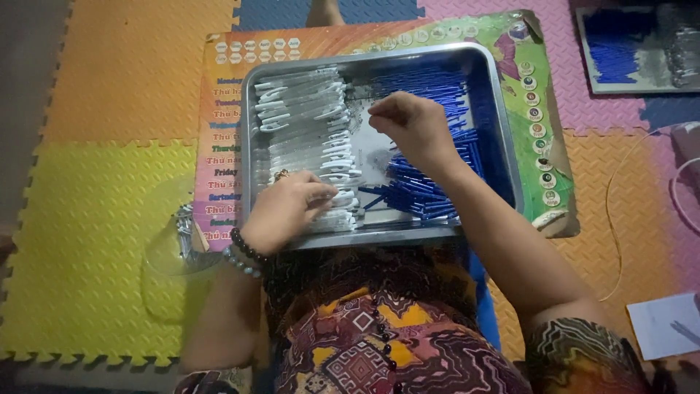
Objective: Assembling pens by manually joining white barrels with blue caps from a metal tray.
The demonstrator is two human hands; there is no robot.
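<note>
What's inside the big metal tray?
The metal tray holds a row of white clips on one side and a pile of blue sticks on the other. The left hand and right hand cover some pieces, so what lies under them cannot be seen.

Rectangular grey metal tray (251, 146), resting on a colourful printed play board (539, 87) over interlocking foam floor mats (95, 182). Contents: left half, a row of clear plastic clip-shaped pieces (306, 120); right half, a heap of slim blue tubes (430, 193). Left hand (288, 208), beaded bracelets at the wrist, rests on the clear pieces. Right hand (408, 124), fingers pinched together, hovers mid-tray. Second tray (634, 47), top right corner.
</note>
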